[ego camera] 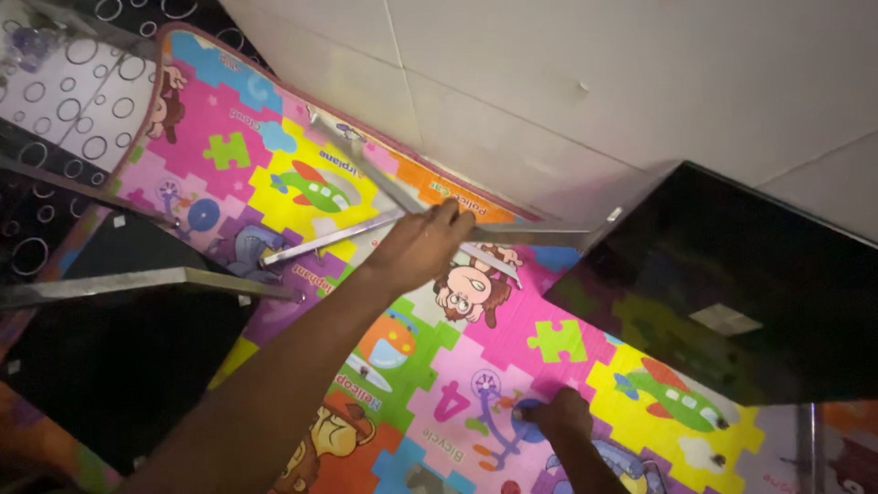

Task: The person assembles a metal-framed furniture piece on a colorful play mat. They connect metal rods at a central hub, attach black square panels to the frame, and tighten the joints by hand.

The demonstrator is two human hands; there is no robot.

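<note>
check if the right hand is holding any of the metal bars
No, the right hand rests flat on the colourful puzzle play mat, while the left hand grips a metal bar.

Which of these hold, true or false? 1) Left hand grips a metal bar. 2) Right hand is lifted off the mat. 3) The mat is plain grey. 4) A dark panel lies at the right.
1) True: the left hand is closed on a metal bar.
2) False: the right hand presses on the play mat.
3) False: the mat is a bright puzzle-pattern print.
4) True: the dark glass panel rests there.
</note>
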